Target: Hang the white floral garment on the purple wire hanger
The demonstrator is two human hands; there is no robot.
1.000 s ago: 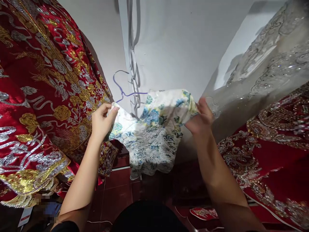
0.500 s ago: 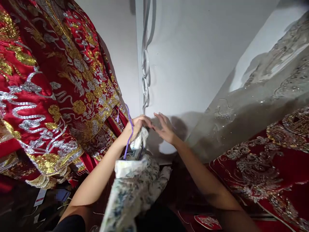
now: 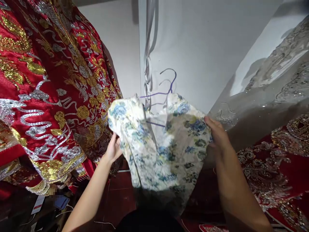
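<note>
A white top (image 3: 169,158) with blue and green flowers is spread out in front of me, its neck opening facing up and away. Inside it sits a purple hanger (image 3: 173,84), with the hook and part of its bars showing at the neck. My left hand (image 3: 114,148) grips the left side of the top below the shoulder, fingers partly behind the fabric. On the opposite side, my right hand (image 3: 216,131) pinches the shoulder edge, thumb in front and the other fingers hidden. The lower part of the top lies in shadow.
A red garment (image 3: 83,69) with gold and silver embroidery hangs close on the left. White curled metalwork (image 3: 148,71) runs down the wall (image 3: 188,48). Sheer beaded fabric (image 3: 256,100) and red beaded cloth (image 3: 289,164) are on the right. A phone (image 3: 62,202) with a cable lies lower left.
The bunched top has been raised and opened out, and the hanger now stands in its neck. My hands have moved apart to its two sides; the right, empty before, now holds it.
</note>
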